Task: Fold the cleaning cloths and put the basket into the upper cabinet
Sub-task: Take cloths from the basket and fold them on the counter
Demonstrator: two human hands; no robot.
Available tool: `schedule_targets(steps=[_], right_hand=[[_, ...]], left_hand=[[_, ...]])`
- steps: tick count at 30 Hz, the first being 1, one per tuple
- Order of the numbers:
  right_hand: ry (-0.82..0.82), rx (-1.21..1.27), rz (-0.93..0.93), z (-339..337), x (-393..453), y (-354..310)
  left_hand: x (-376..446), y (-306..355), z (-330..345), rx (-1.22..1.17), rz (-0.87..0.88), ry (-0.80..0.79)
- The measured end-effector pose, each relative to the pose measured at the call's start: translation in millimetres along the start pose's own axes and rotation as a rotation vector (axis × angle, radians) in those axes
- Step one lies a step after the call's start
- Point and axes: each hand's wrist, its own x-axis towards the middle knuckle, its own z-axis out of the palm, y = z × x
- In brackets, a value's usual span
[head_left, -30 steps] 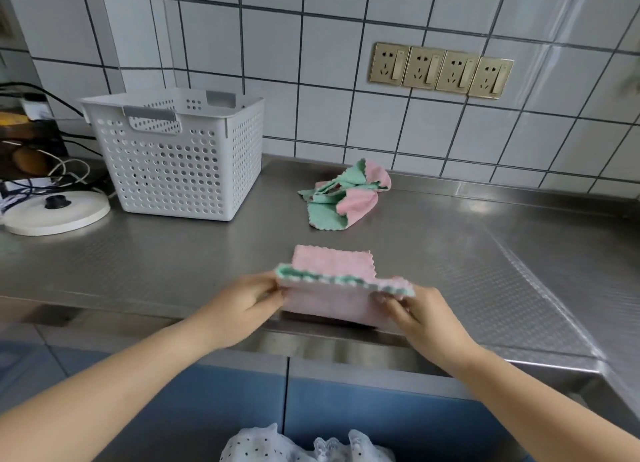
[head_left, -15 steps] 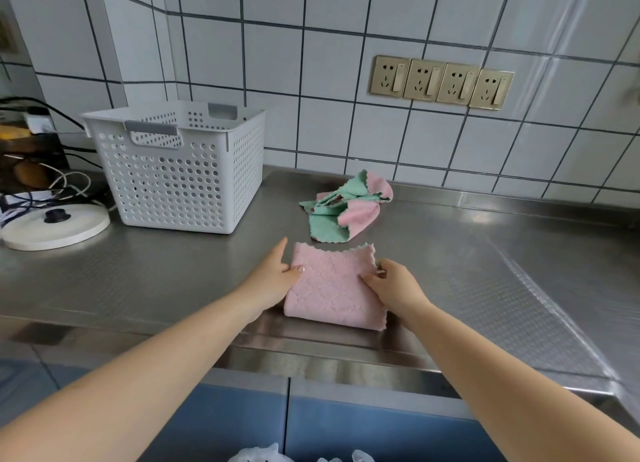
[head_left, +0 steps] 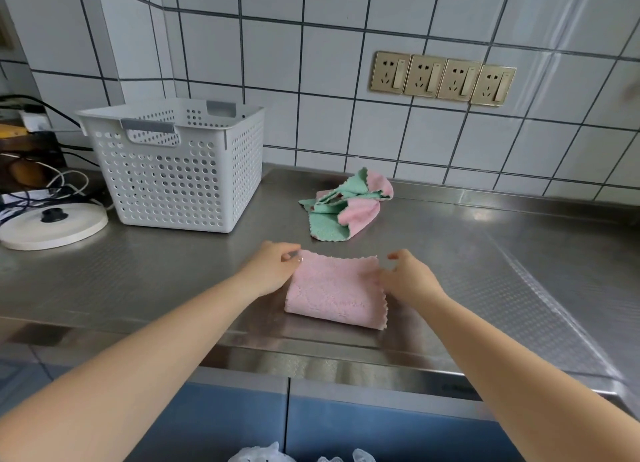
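Note:
A folded pink cloth (head_left: 335,290) lies flat near the front edge of the steel counter (head_left: 485,253). My left hand (head_left: 272,269) sits at its far-left corner, fingers loosely curled and fingertips touching the edge. At the cloth's right edge is my right hand (head_left: 408,278), thumb on the cloth and fingers curled a little above it. A crumpled green-and-pink cloth (head_left: 346,205) lies further back, near the wall. The white perforated basket (head_left: 180,170) stands upright at the back left and looks empty.
A round white kettle base (head_left: 52,224) with cables sits left of the basket. A row of brass wall sockets (head_left: 441,79) is on the tiled wall. Blue cabinet doors (head_left: 346,427) are below the counter edge.
The pink cloth was folded over away from me and laid flat on the counter. Both hands pressed it, and their fingers have now curled up at its far corners.

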Motion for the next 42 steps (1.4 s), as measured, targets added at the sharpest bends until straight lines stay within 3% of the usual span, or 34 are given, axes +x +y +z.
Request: schedule_targets(steps=[2,6,11,22,28,32,42], right_hand=[[0.073,-0.160,-0.125,-2.3,-1.0,-0.1],[-0.017,-0.351,-0.333,20.5,-12.4,-28.4],[-0.138,-0.469,-0.298,49.4,-17.5,-25.7],[-0.133,-0.474,-0.218,39.3,-19.8,-9.6],[-0.048,-0.498,-0.217,11.3,-32.6,3.6],[-0.108,-0.360,-0.243,9.4,-41.6,9.8],[0.036,-0.049,-0.336,25.4,-49.4,-17.9]], left_hand=[[-6.9,6.9,-2.0,0.183,0.151,0.085],[-16.2,34.1,19.0,0.445,0.326,-0.041],[-12.1,27.3,38.3,0.654,0.222,-0.228],[-14.3,14.1,33.9,0.604,0.152,-0.267],[-27.8,1.3,16.7,0.494,0.106,-0.164],[-37.1,-1.7,11.1,0.383,0.109,-0.163],[-34.8,-11.3,3.2,0.058,0.146,0.001]])
